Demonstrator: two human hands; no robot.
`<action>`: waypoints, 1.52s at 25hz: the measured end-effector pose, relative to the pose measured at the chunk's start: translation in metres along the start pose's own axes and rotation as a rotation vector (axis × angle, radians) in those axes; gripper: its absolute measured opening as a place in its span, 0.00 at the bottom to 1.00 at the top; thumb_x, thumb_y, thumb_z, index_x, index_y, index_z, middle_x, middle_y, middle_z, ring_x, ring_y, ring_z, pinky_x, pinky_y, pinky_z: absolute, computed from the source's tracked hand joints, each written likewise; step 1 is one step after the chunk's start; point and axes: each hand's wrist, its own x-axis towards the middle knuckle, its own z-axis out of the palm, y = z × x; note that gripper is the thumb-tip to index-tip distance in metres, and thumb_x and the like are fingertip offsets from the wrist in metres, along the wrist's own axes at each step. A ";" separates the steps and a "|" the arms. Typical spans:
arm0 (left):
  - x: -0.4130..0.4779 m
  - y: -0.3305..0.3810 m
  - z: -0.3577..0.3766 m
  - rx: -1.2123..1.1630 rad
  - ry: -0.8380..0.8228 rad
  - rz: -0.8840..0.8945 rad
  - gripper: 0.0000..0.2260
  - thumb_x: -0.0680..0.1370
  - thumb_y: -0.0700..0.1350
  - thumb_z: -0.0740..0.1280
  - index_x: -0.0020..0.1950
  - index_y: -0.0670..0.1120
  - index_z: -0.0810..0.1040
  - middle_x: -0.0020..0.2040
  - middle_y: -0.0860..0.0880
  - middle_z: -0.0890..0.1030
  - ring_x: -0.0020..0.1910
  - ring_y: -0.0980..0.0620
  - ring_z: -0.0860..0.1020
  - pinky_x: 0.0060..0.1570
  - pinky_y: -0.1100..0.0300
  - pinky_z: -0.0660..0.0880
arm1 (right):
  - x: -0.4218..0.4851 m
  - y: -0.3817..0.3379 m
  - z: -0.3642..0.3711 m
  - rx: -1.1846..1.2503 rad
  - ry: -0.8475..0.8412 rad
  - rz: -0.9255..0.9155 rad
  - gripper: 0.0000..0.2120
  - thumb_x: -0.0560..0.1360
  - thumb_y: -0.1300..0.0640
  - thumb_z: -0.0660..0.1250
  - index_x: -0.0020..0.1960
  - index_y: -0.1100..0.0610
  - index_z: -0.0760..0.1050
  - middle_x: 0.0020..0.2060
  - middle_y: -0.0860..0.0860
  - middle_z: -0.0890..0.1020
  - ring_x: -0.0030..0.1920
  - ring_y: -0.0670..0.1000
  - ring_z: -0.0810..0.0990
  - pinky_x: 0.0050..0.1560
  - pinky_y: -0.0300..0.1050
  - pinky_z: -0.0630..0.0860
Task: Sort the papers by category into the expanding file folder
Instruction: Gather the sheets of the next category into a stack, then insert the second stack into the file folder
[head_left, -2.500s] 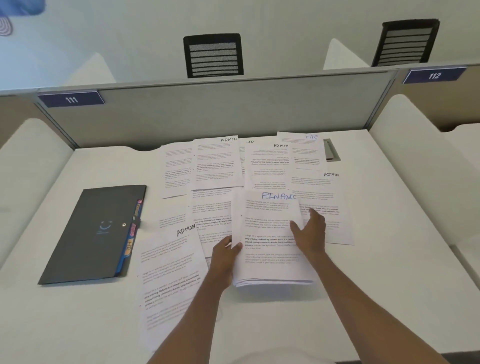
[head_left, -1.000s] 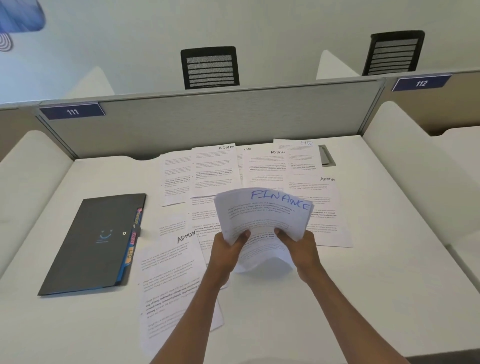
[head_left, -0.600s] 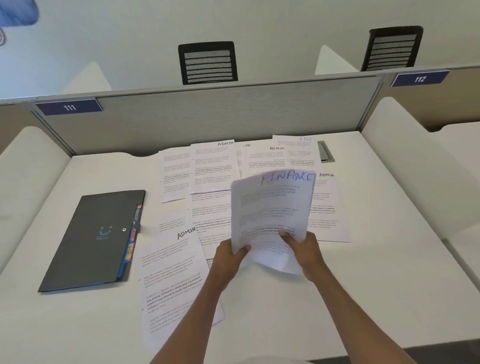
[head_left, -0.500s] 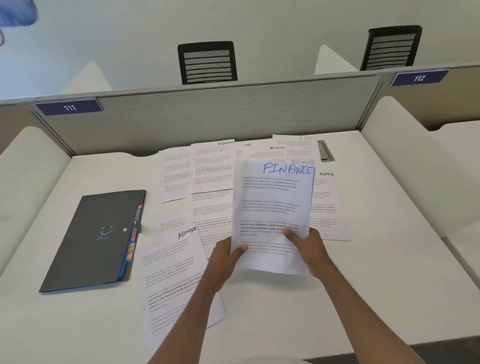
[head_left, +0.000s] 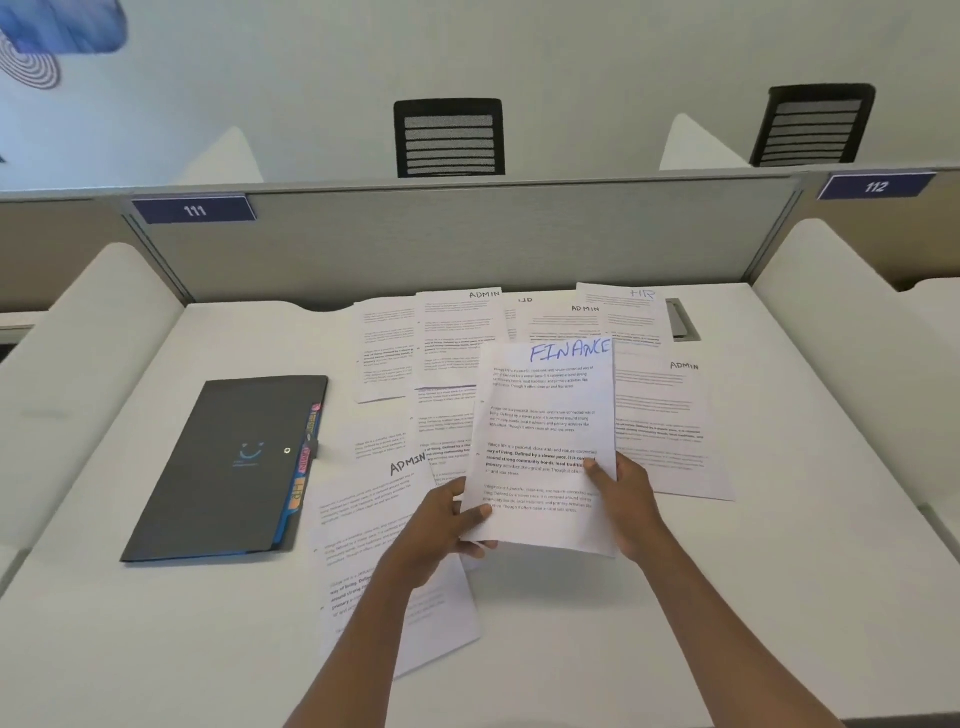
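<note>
I hold a stack of white sheets headed FINANCE (head_left: 545, 415) upright above the desk. My left hand (head_left: 441, 525) grips its lower left edge and my right hand (head_left: 621, 493) grips its lower right edge. Beneath and around the stack lie loose printed papers: one marked ADMIN (head_left: 384, 551) at the near left, another ADMIN sheet (head_left: 670, 426) to the right, and an HR sheet (head_left: 623, 312) at the back. The dark grey expanding file folder (head_left: 223, 473) lies closed at the left, with coloured tabs along its right edge.
The white desk (head_left: 779, 597) is bounded by a grey partition (head_left: 467, 239) at the back and white side dividers on both flanks. A grey cable hatch (head_left: 681, 322) sits at the back right. Two black chairs stand behind the partition.
The FINANCE stack lay flat on the desk; both hands picked it up, bent it and stood it upright, and it now hangs straight in both hands.
</note>
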 end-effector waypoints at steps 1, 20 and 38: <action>-0.004 0.001 -0.009 0.007 -0.024 -0.005 0.15 0.82 0.41 0.71 0.69 0.48 0.78 0.56 0.44 0.88 0.46 0.39 0.87 0.41 0.54 0.84 | 0.001 0.000 0.007 -0.031 -0.006 0.002 0.11 0.82 0.57 0.67 0.63 0.54 0.81 0.55 0.46 0.87 0.55 0.50 0.85 0.57 0.49 0.81; 0.005 -0.032 -0.232 0.838 0.972 -0.104 0.23 0.80 0.49 0.69 0.73 0.43 0.74 0.71 0.37 0.75 0.72 0.35 0.71 0.68 0.36 0.70 | -0.044 0.011 0.196 -0.203 -0.093 -0.052 0.12 0.83 0.57 0.64 0.64 0.54 0.79 0.56 0.45 0.85 0.54 0.47 0.84 0.45 0.35 0.78; 0.027 -0.019 -0.266 1.121 0.573 -0.373 0.32 0.86 0.50 0.60 0.85 0.44 0.49 0.82 0.32 0.60 0.77 0.26 0.64 0.68 0.26 0.69 | -0.045 0.023 0.219 -0.224 -0.118 0.021 0.09 0.83 0.58 0.65 0.60 0.53 0.81 0.53 0.44 0.86 0.51 0.47 0.86 0.48 0.41 0.81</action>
